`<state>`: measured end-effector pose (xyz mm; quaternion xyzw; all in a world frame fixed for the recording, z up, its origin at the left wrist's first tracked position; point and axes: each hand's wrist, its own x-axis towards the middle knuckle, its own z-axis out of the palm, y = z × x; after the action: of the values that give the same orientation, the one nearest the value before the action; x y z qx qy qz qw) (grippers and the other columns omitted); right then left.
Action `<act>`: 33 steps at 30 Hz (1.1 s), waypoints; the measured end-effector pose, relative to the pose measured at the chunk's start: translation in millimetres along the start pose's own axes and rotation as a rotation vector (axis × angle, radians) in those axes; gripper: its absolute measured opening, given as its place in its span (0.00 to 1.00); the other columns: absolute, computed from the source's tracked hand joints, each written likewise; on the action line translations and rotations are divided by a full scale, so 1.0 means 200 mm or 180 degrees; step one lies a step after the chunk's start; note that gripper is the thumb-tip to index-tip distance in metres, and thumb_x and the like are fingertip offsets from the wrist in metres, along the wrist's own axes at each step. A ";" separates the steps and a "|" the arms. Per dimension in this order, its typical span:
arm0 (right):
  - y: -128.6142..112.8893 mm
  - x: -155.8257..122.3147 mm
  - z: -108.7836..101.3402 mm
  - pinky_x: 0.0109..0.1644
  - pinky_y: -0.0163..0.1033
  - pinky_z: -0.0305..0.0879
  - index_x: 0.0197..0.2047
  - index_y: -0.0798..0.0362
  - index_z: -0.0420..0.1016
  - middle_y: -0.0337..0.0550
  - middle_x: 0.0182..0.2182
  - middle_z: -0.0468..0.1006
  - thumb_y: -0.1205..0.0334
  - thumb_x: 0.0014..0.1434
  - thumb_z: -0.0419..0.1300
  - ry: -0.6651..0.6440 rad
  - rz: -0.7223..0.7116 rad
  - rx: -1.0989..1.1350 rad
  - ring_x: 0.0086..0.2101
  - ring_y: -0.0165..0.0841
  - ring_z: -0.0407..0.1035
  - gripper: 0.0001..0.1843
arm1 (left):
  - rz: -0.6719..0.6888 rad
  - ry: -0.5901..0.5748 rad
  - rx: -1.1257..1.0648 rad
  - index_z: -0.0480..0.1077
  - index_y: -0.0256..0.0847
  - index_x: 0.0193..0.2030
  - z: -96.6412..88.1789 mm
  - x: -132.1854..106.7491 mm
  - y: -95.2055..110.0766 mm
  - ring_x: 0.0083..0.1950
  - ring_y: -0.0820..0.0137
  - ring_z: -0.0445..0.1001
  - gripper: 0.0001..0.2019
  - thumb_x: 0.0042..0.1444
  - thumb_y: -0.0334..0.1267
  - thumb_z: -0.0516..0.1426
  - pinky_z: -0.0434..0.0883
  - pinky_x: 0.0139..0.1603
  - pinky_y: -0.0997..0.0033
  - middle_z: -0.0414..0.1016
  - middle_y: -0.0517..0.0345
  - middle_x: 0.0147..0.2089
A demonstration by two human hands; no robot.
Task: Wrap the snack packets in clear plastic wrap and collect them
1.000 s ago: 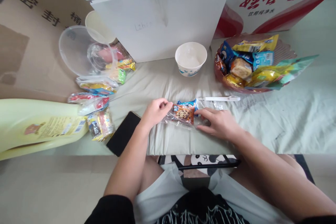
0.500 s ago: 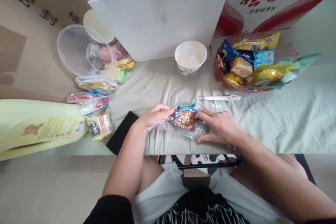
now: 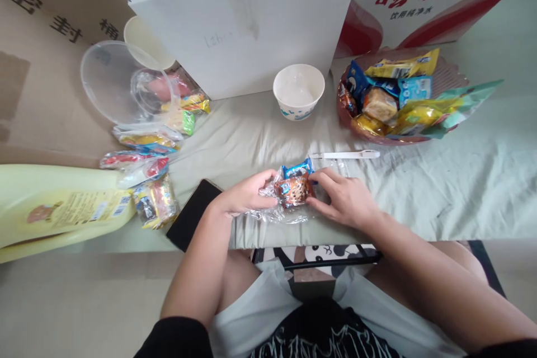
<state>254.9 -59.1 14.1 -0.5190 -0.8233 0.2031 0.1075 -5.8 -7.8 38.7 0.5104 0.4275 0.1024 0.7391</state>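
Note:
A small brown snack packet (image 3: 292,190) lies in front of me on a sheet of clear plastic wrap (image 3: 289,216). Just behind it is a blue snack packet (image 3: 297,168), partly covered. My left hand (image 3: 249,193) is at the left end, thumb and fingers curled around crumpled plastic beside the brown packet. From the right, my right hand (image 3: 346,197) grips the brown packet's right end between thumb and forefinger. A white, slim, knife-like tool (image 3: 348,154) lies beyond my right hand, its left tip beside the plastic.
A white paper bowl (image 3: 298,92) stands before a white box (image 3: 247,33). At right is a pinkish basket (image 3: 364,133) of packaged snacks. A black phone (image 3: 195,213), several wrapped snacks (image 3: 155,201), a clear round tub (image 3: 113,84) and a yellow jug (image 3: 62,207) are at left.
Both hands have closed in around the brown packet, which has turned and tilted. My left thumb now shows lower, apart from the fingers. The whole view has shifted slightly.

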 end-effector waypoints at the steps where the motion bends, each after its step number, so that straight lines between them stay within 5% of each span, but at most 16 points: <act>1: -0.01 0.00 0.00 0.29 0.37 0.56 0.57 0.51 0.70 0.50 0.52 0.80 0.42 0.67 0.52 0.0041 0.0006 -0.0015 0.34 0.36 0.76 0.25 | 0.0009 0.0030 -0.0065 0.67 0.39 0.51 0.00 0.00 0.00 0.49 0.65 0.74 0.25 0.46 0.37 0.67 0.68 0.51 0.64 0.75 0.53 0.48; 5: -0.03 -0.01 0.02 0.28 0.39 0.57 0.60 0.52 0.69 0.51 0.52 0.80 0.34 0.63 0.54 0.0189 0.0127 -0.0059 0.34 0.38 0.76 0.34 | 0.0125 0.0145 -0.0288 0.65 0.41 0.56 0.02 0.01 0.00 0.50 0.64 0.75 0.31 0.43 0.36 0.69 0.69 0.48 0.67 0.76 0.51 0.51; 11: -0.06 0.00 0.05 0.25 0.39 0.52 0.60 0.53 0.69 0.55 0.53 0.79 0.37 0.61 0.56 0.0307 0.0208 -0.0264 0.33 0.38 0.75 0.34 | 0.0123 0.0896 0.0191 0.72 0.40 0.41 0.08 0.07 -0.03 0.35 0.71 0.72 0.12 0.57 0.46 0.61 0.65 0.34 0.73 0.73 0.61 0.31; 17: -0.08 0.00 0.05 0.25 0.38 0.49 0.61 0.52 0.69 0.54 0.54 0.79 0.38 0.62 0.56 0.0274 0.0362 -0.0291 0.33 0.39 0.74 0.33 | 0.0288 0.1217 0.0061 0.75 0.38 0.41 0.11 0.12 -0.09 0.33 0.71 0.70 0.18 0.61 0.53 0.56 0.64 0.31 0.73 0.75 0.58 0.33; 21: -0.08 0.00 0.06 0.25 0.38 0.48 0.63 0.52 0.67 0.53 0.54 0.79 0.39 0.62 0.55 0.0278 0.0424 -0.0240 0.32 0.38 0.73 0.34 | 0.0277 0.1288 -0.0169 0.70 0.40 0.36 0.13 0.12 -0.07 0.27 0.74 0.64 0.16 0.59 0.53 0.58 0.61 0.28 0.73 0.67 0.62 0.29; 24: -0.08 0.00 0.06 0.26 0.38 0.47 0.63 0.52 0.68 0.53 0.52 0.79 0.40 0.62 0.55 0.0343 0.0402 -0.0212 0.30 0.37 0.72 0.33 | 0.0481 0.1475 0.0068 0.69 0.43 0.46 0.15 0.11 -0.04 0.27 0.74 0.63 0.12 0.59 0.46 0.58 0.64 0.32 0.73 0.64 0.66 0.26; 27: -0.08 0.00 0.06 0.25 0.37 0.47 0.62 0.52 0.69 0.53 0.51 0.80 0.41 0.62 0.55 0.0357 0.0374 -0.0192 0.30 0.36 0.72 0.32 | 0.0637 0.1584 0.0491 0.70 0.44 0.52 0.15 0.11 -0.02 0.36 0.70 0.71 0.14 0.62 0.45 0.55 0.68 0.40 0.72 0.74 0.61 0.35; 29: -0.08 0.00 0.05 0.25 0.37 0.47 0.61 0.52 0.70 0.53 0.52 0.80 0.42 0.63 0.55 0.0350 0.0383 -0.0175 0.30 0.36 0.72 0.30 | 0.0619 0.1532 0.0632 0.72 0.42 0.45 0.15 0.11 -0.02 0.40 0.69 0.73 0.13 0.64 0.47 0.52 0.68 0.42 0.71 0.76 0.58 0.38; 33: -0.09 0.00 0.04 0.25 0.37 0.50 0.63 0.50 0.69 0.52 0.54 0.79 0.45 0.63 0.56 0.0384 0.0392 -0.0099 0.33 0.37 0.74 0.29 | 0.0376 0.1609 0.0492 0.68 0.41 0.34 0.14 0.13 -0.06 0.33 0.70 0.68 0.18 0.62 0.55 0.53 0.64 0.33 0.72 0.69 0.61 0.30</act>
<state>236.2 -67.3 15.0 -0.5816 -0.7849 0.1648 0.1361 26.5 -17.0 18.7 0.5476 0.5744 0.2366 0.5605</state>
